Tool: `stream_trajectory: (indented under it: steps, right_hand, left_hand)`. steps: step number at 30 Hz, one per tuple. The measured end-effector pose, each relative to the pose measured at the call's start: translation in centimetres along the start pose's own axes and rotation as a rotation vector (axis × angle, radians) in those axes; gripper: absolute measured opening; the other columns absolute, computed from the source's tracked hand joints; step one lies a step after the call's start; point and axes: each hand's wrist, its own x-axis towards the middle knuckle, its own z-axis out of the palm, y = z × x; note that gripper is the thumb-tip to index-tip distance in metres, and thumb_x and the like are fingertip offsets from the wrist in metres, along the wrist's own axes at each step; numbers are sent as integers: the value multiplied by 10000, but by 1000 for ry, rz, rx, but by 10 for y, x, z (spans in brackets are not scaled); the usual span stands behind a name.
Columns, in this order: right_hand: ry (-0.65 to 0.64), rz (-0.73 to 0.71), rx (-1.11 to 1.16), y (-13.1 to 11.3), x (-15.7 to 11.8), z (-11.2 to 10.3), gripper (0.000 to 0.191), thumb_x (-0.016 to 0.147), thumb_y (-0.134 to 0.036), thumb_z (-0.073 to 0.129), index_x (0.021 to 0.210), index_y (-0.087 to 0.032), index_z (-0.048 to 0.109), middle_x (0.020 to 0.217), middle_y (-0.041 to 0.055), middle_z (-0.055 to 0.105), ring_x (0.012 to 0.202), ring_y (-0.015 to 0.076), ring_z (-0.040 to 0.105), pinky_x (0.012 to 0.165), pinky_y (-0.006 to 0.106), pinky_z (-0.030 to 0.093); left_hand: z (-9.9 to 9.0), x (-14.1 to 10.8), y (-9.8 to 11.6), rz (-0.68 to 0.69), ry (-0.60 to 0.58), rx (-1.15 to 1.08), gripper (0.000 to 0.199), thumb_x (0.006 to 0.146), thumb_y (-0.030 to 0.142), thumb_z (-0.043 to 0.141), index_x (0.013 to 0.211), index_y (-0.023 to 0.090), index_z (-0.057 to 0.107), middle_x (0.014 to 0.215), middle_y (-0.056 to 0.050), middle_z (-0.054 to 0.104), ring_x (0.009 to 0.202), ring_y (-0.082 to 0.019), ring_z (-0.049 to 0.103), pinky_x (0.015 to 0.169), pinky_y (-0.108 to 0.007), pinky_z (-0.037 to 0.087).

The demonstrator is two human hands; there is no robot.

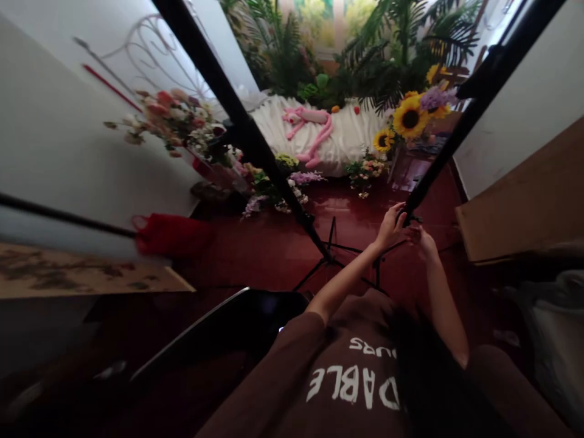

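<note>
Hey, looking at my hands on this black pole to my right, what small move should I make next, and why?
I'd probably steady the black pole with your left hand: it's against the pole's lower part, and your right hand is close by, near a small dark fitting. Whether it grips that isn't clear.

The left hand (391, 226) has its fingers curled around the lower part of a slanting black pole (457, 128); the right hand (425, 242) is just beside it, fingers bent, its grip unclear. A second pole (269, 161) slants down at the left to spread legs on the dark red floor (237, 258). Beyond, a pink plush toy (327, 129) lies on gathered white cloth (351, 140), with sunflowers (409, 117) to its right and palm fronds (404, 30) behind.
</note>
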Motion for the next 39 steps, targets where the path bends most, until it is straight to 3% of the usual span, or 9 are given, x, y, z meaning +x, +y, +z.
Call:
stream_trajectory:
  steps: [3, 6, 9, 14, 21, 25, 27, 33, 39]
  right_hand:
    - [-27, -39, -86, -21, 6, -20, 413, 952, -560, 415, 858, -206, 605, 740, 80, 737, 477, 113, 590, 398, 202, 399]
    - [-158, -91, -222, -42, 14, -32, 297, 866, -496, 632, 882, -202, 600, 780, 72, 749, 508, 107, 599, 423, 195, 415]
    - [-324, -110, -364, -63, 21, -40, 271, 792, -387, 737, 929, -178, 631, 849, 69, 758, 569, 95, 610, 491, 191, 449]
    - [-517, -207, -631, -86, 30, -49, 315, 740, -416, 761, 883, -139, 716, 866, 72, 741, 666, 118, 620, 602, 237, 482]
    - [-378, -508, -646, -66, 35, -49, 359, 695, -431, 786, 897, -194, 607, 861, 33, 696, 750, 161, 646, 691, 294, 523]
    - [-108, -810, -864, -45, 30, -42, 171, 858, -378, 636, 859, -209, 610, 908, 60, 685, 796, 172, 633, 733, 299, 519]
    - [35, -925, -987, -34, 27, -39, 189, 934, -331, 517, 852, -212, 638, 985, 90, 690, 890, 192, 636, 764, 304, 514]
    - [207, -982, -1116, -9, 36, -39, 314, 978, -257, 392, 1002, -234, 704, 1089, 114, 708, 945, 204, 657, 850, 348, 529]
    - [183, -1090, -1083, 3, 40, -42, 276, 951, -375, 485, 1095, -221, 664, 1308, 136, 650, 1172, 233, 631, 959, 379, 525]
  left_hand:
    - [20, 7, -16, -67, -32, -28, 530, 978, 533, 363, 1329, 150, 470, 1263, -177, 599, 1156, -220, 589, 1014, -384, 455]
    - [30, 10, -27, -103, -43, -39, 507, 973, 514, 389, 1297, 136, 483, 1167, -166, 627, 1038, -202, 616, 942, -350, 480]
    - [31, 9, -33, -128, -41, -39, 451, 964, 486, 430, 1263, 156, 499, 1062, -126, 646, 917, -175, 621, 874, -321, 492]
    - [29, 8, -31, -153, -28, -15, 361, 956, 434, 478, 1215, 187, 520, 949, -77, 656, 819, -150, 609, 808, -289, 490]
    - [30, 9, -29, -168, -12, -1, 327, 952, 407, 502, 1175, 171, 541, 914, -74, 665, 788, -146, 613, 787, -279, 496]
    - [31, 9, -31, -184, 5, -13, 334, 938, 424, 533, 1166, 182, 563, 918, -85, 666, 806, -157, 620, 792, -289, 506]
    - [31, 9, -31, -199, 9, -11, 348, 933, 439, 542, 1173, 187, 565, 914, -85, 670, 795, -160, 619, 781, -291, 509]
    - [30, 10, -30, -214, -4, -4, 393, 931, 477, 535, 1184, 178, 564, 914, -85, 680, 781, -158, 618, 777, -295, 511]
    - [30, 10, -25, -176, 52, 44, 436, 938, 545, 471, 1150, 180, 577, 1088, -138, 651, 1035, -204, 613, 956, -348, 478]
